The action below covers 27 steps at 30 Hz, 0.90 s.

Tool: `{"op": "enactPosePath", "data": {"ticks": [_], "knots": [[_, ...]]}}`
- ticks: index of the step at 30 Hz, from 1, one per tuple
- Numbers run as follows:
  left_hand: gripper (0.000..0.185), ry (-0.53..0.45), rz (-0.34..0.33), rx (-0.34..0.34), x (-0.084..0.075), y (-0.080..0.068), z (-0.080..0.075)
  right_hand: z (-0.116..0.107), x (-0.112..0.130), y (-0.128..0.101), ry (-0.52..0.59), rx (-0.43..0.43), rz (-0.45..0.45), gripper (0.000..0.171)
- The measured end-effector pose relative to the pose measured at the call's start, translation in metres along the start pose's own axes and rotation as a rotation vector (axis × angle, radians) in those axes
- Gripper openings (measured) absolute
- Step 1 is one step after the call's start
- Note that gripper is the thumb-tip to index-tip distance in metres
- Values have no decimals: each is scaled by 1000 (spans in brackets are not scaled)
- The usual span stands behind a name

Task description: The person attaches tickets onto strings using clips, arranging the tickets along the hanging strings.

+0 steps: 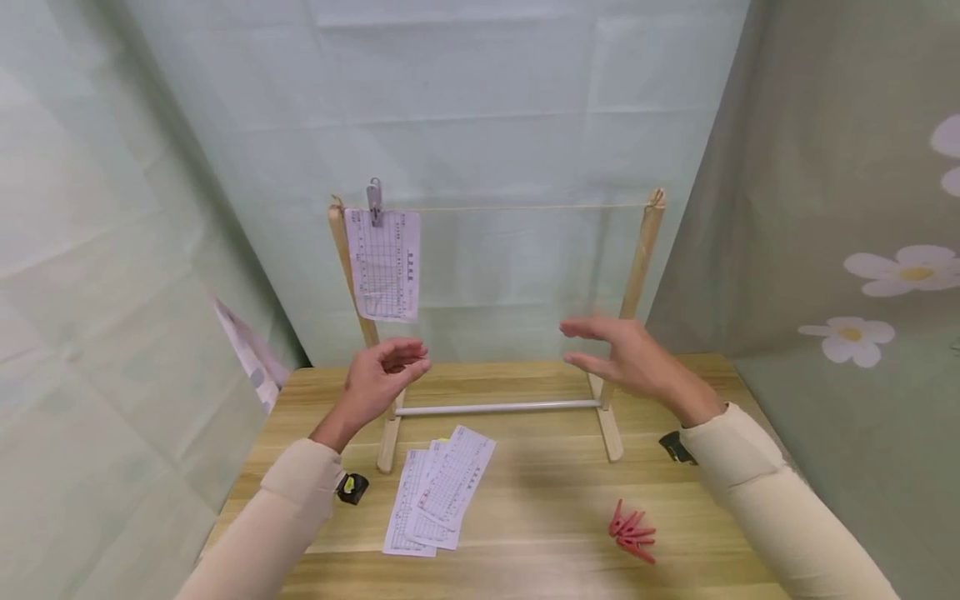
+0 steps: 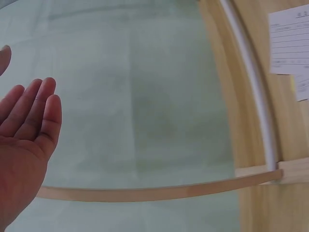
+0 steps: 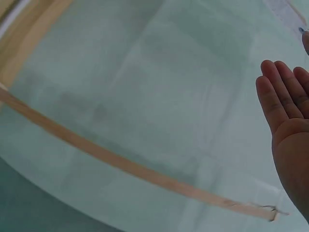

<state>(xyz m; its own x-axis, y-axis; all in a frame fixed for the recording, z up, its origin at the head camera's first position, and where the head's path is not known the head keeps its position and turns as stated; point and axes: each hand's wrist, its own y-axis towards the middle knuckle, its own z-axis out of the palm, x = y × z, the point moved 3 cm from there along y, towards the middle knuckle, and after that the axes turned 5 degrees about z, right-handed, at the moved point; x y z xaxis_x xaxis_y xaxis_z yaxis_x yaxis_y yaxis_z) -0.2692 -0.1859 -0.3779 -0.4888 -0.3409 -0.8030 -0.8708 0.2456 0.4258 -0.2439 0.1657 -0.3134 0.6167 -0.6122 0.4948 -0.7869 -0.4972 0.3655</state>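
At the lower middle of the head view, the sheets [image 1: 438, 492] lie fanned on the table [image 1: 540, 500], red pegs [image 1: 632, 531] to their right. Above them, the left hand [image 1: 381, 377] and right hand [image 1: 626, 354] hover empty, fingers relaxed, before the rack [image 1: 637, 275]. Farther back, upper left, one sheet [image 1: 386, 265] hangs clipped to the string [image 1: 525, 207]. Best pick one top sheet cleanly, then a peg.
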Motion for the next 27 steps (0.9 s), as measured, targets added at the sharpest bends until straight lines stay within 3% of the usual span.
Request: {"op": "enactPosePath", "data": {"ticks": [6,15,18,27], "knots": [[35,6,-9,41,13,-11,11,13,-20,-27,27,20,74,40],[41,-14,-100,95,33,-26,25,28,-45,-64,61,31,187,41],[41,-20,-100,99,40,-30,29,34,-53,-75,52,28,212,40],[45,-46,-155,105,58,-45,40,56,-76,-110,35,22,203,39]]}}
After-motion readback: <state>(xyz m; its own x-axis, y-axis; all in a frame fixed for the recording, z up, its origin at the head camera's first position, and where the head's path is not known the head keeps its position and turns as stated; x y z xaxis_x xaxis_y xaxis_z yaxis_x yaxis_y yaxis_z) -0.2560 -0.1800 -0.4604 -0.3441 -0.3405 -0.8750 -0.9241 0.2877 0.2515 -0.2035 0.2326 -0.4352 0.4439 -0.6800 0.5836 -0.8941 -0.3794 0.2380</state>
